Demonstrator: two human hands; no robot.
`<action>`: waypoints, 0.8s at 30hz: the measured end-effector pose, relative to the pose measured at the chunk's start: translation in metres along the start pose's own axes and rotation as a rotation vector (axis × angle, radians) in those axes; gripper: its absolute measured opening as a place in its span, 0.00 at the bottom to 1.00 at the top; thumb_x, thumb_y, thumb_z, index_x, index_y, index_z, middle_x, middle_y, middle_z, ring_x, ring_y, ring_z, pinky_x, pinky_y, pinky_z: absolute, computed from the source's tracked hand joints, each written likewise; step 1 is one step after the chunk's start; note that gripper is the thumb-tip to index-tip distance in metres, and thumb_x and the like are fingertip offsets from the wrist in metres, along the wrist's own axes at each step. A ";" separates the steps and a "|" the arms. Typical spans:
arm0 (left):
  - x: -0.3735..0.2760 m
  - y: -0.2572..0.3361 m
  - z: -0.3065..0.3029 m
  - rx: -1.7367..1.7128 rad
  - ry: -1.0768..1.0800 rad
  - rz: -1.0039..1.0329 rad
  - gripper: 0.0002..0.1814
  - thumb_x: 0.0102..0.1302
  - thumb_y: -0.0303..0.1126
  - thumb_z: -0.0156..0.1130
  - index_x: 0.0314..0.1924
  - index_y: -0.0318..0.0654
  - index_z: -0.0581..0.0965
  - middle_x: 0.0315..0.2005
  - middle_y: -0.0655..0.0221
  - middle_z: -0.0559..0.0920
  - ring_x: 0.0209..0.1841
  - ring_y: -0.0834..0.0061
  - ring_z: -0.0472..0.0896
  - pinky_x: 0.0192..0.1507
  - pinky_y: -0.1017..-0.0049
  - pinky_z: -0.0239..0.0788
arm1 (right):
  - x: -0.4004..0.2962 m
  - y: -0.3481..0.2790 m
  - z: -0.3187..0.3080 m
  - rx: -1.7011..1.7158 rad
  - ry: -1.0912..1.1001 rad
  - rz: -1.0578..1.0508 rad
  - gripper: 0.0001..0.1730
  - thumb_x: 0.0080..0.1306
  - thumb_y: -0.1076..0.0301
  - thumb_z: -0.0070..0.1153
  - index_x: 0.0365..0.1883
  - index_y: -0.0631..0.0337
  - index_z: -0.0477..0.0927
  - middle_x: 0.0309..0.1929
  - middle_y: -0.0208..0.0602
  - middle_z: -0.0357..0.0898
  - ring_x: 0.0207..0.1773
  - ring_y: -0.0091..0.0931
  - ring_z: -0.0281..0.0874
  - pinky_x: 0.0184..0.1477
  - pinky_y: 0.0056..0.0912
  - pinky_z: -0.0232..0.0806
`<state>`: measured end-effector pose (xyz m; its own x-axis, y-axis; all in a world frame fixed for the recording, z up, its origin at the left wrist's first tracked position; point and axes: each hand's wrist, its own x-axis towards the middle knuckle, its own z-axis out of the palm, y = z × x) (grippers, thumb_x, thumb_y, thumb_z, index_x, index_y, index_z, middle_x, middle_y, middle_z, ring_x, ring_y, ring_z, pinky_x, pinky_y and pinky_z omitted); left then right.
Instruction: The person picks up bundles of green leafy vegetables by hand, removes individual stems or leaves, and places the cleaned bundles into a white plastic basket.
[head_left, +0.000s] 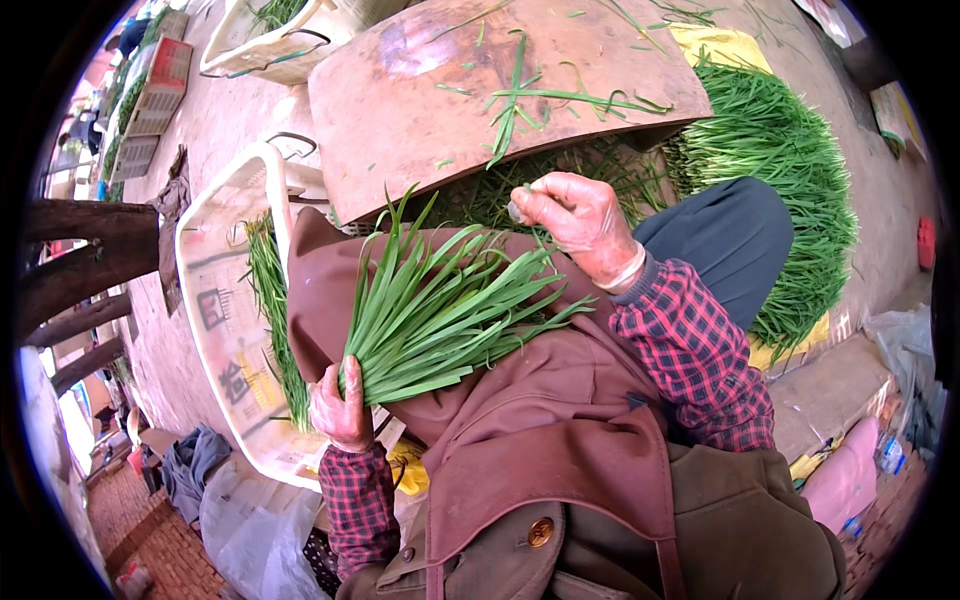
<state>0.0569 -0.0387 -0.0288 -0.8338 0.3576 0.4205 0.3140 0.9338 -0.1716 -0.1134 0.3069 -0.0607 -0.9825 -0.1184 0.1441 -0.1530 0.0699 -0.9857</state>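
In my left hand, thin clear gloving covers the fingers around a fanned bunch of green garlic chives. The leaf ends spread up and to the right across the brown apron on my lap. My right hand, also gloved, with a band at the wrist, is raised just right of the bunch, before the board's near edge. Its thumb and fingers are pinched together. A tiny green scrap shows at the fingertips; whether they grip a leaf is too small to tell. A pale cover sits on one fingertip.
A wooden board with loose leaves lies ahead. On the right, a large stack of chives rests on yellow sacking. A white plastic crate holding chives stands left; another crate is beyond. Dark timber legs rise at far left.
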 end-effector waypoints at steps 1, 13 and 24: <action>0.000 0.000 0.000 0.007 -0.003 -0.003 0.24 0.59 0.21 0.65 0.57 0.43 0.80 0.42 0.61 0.82 0.33 0.63 0.79 0.33 0.67 0.71 | -0.002 -0.005 0.002 -0.130 0.019 -0.183 0.06 0.61 0.75 0.60 0.37 0.64 0.84 0.30 0.36 0.81 0.33 0.27 0.78 0.37 0.29 0.70; 0.000 -0.002 -0.001 0.019 -0.006 -0.001 0.24 0.59 0.23 0.66 0.57 0.44 0.81 0.42 0.61 0.83 0.34 0.63 0.80 0.34 0.67 0.73 | -0.016 -0.017 0.049 -0.667 -0.231 -0.621 0.16 0.51 0.77 0.60 0.41 0.61 0.82 0.30 0.32 0.72 0.32 0.31 0.73 0.34 0.35 0.66; 0.007 -0.001 -0.013 -0.317 -0.102 -0.270 0.33 0.53 0.15 0.64 0.62 0.39 0.77 0.44 0.54 0.84 0.42 0.56 0.84 0.44 0.65 0.76 | 0.005 -0.010 -0.019 -0.094 0.143 -0.081 0.04 0.62 0.75 0.65 0.32 0.67 0.84 0.34 0.36 0.80 0.37 0.24 0.77 0.40 0.24 0.68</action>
<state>0.0570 -0.0369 -0.0141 -0.9409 0.1115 0.3199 0.1887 0.9567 0.2216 -0.1187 0.3242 -0.0488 -0.9706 0.0144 0.2403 -0.2351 0.1586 -0.9590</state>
